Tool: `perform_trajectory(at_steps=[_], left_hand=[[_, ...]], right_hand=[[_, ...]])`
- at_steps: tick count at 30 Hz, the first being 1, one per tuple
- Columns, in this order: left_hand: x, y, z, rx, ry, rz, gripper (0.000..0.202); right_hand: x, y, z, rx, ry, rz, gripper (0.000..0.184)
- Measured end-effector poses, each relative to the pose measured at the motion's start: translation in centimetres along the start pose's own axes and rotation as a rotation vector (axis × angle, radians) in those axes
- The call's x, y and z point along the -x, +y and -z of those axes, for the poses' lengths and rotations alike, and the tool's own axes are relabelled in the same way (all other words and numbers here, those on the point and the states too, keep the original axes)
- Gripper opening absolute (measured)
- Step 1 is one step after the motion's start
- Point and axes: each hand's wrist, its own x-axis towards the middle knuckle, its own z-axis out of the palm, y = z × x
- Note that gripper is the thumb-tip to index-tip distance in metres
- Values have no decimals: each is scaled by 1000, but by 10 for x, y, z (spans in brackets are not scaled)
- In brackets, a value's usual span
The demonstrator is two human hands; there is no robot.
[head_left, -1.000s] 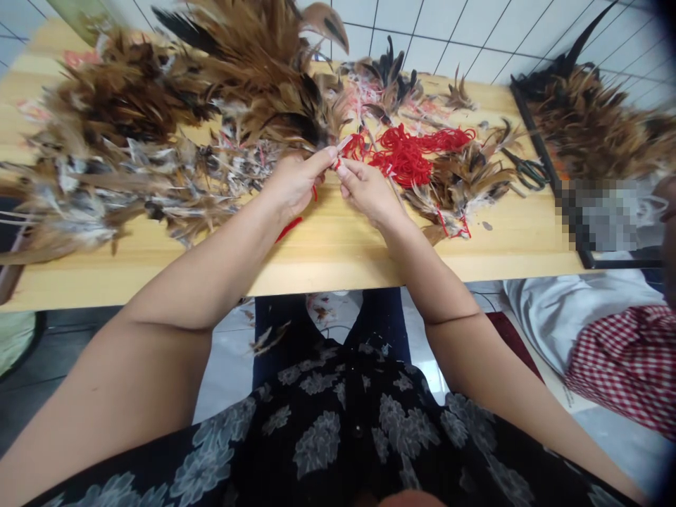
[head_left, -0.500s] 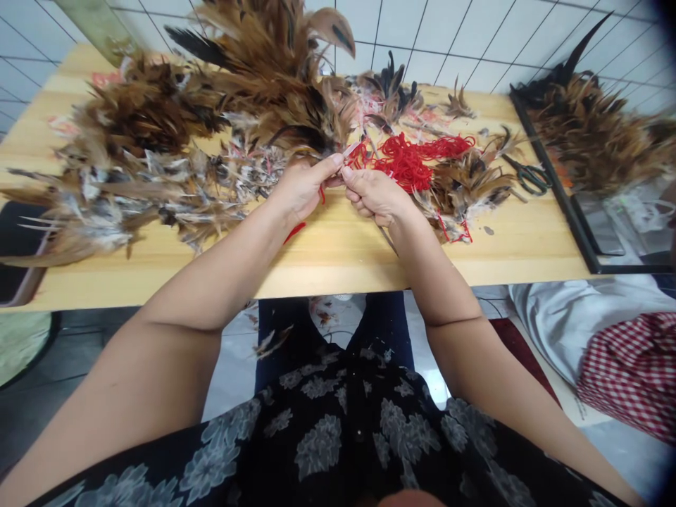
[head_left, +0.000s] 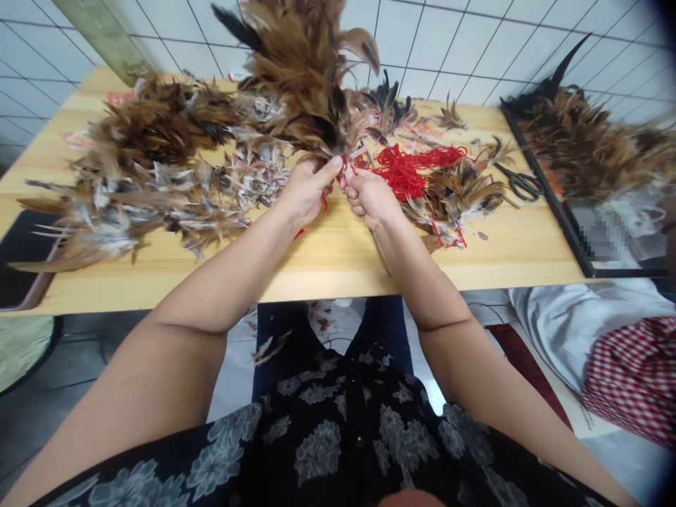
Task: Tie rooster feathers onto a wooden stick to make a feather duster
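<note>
A large bundle of brown and black feathers (head_left: pixel 301 77) rises away from me, its base meeting my left hand (head_left: pixel 311 189). That hand is closed, thumb and fingers pinching the base. Close beside it, my right hand (head_left: pixel 372 197) is closed in a pinch where red string shows between the two hands. Fingers hide the exact hold. A short red end hangs under my left hand. Just beyond my right hand lies a tangled heap of red string (head_left: pixel 404 169). A thin stick (head_left: pixel 381 255) shows below the right hand; whether it is held, I cannot tell.
Loose feathers (head_left: pixel 153 123) cover the table's left side, near a dark phone (head_left: pixel 26 264). A smaller feather bunch (head_left: pixel 459 186) and scissors (head_left: pixel 520 184) lie to the right, beside a black-framed tray (head_left: pixel 560 229) with more feathers. A tiled wall (head_left: pixel 443 49) stands behind.
The feather bundle has shifted to the right and stands more upright over my hands. Both hands stay close together in a pinch. The whole view has shifted slightly.
</note>
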Motion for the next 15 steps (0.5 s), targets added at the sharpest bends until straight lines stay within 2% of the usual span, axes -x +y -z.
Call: perform_trajectory(at_steps=[5, 9, 15], left_hand=[[8, 8, -13, 84, 16, -22, 55], [18, 7, -20, 88, -18, -50, 51], [26, 4, -28, 29, -28, -52, 53]], right_hand=[[-7, 1, 5, -45, 130, 53, 37], [-12, 4, 4, -44, 206, 112, 36], [-16, 5, 6, -95, 257, 53, 39]])
